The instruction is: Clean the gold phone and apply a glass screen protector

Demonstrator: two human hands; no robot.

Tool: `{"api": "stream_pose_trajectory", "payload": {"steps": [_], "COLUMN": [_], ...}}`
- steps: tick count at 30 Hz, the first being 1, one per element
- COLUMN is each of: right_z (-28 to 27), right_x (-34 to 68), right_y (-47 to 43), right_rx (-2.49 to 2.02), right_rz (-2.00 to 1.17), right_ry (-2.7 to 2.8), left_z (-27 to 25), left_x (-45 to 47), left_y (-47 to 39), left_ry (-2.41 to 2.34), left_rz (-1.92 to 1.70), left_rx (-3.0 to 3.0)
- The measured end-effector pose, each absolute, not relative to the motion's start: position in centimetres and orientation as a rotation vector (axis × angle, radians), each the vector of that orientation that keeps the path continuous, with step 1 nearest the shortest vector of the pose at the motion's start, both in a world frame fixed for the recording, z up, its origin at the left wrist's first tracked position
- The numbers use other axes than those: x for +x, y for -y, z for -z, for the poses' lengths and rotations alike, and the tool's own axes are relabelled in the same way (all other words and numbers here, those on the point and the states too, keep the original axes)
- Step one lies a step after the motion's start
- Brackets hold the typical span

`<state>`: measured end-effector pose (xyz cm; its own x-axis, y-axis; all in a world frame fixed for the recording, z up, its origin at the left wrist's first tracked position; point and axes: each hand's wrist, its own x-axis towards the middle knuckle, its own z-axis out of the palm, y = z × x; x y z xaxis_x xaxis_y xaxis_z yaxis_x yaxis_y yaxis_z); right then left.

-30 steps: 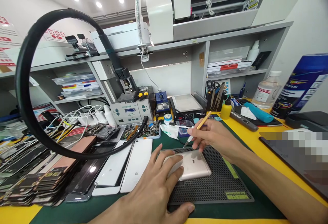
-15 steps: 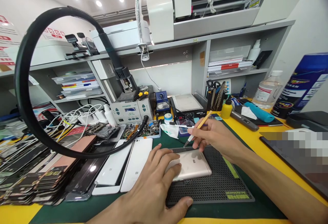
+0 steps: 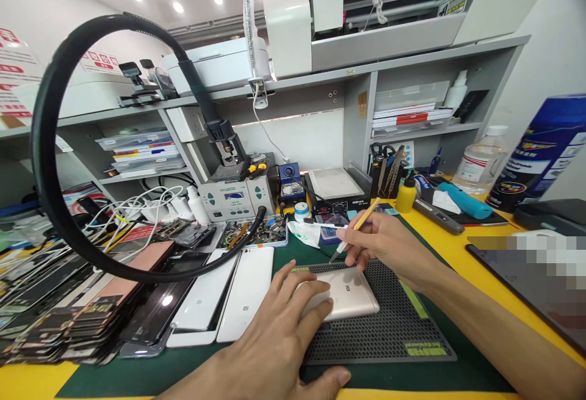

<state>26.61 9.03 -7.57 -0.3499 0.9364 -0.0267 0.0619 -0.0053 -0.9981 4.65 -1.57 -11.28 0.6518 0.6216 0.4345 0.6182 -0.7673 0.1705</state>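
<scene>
On the dark honeycomb mat [image 3: 375, 339] lies a pale gold phone [image 3: 352, 299], its back with the MI logo facing up. My left hand [image 3: 293, 314] rests over the phone's left end, fingers spread on its back and thumb apart from it near the mat's front edge. In a pen-like grip, my right hand [image 3: 375, 238] holds a craft knife [image 3: 364, 217] with a yellow handle and a narrow metal tip. That tip points down just beyond the phone's far edge; whether it touches anything I cannot tell.
White phone backs [image 3: 245, 302] and a stack of phone parts [image 3: 101, 320] lie at left. A black flexible hose [image 3: 43, 143] loops above them. Behind stand a grey soldering station [image 3: 229, 201] and a parts tray [image 3: 279, 238]. A yellow bottle [image 3: 405, 195] stands at right.
My left hand's fingers have slid slightly right over the phone's back, and its thumb has shifted slightly. My right hand and the craft knife look nearly unmoved.
</scene>
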Motion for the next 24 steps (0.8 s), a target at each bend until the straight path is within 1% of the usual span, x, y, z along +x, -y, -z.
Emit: {"api": "stream_pose_trajectory", "payload": {"steps": [6, 13, 21, 24], "right_z": [7.58, 7.58, 7.59, 7.66], "right_x": [26.72, 26.67, 26.58, 26.61], "right_y": [-9.00, -9.07, -9.09, -9.18], "right_rx": [-1.076, -1.084, -1.080, -1.079], "right_rz": [-1.453, -1.443, -1.448, -1.451], "right_ry": [1.510, 1.511, 1.506, 1.499], "left_z": [11.16, 11.32, 11.33, 11.30], "left_x": [5.06, 5.41, 5.21, 5.02], "left_y": [1.51, 1.36, 1.31, 1.24], "left_ry": [-1.139, -1.222, -1.195, -1.184], "left_rz": [-0.721, -0.578, -0.642, -0.728], "left_rx": [2.810, 2.781, 2.827, 2.811]}}
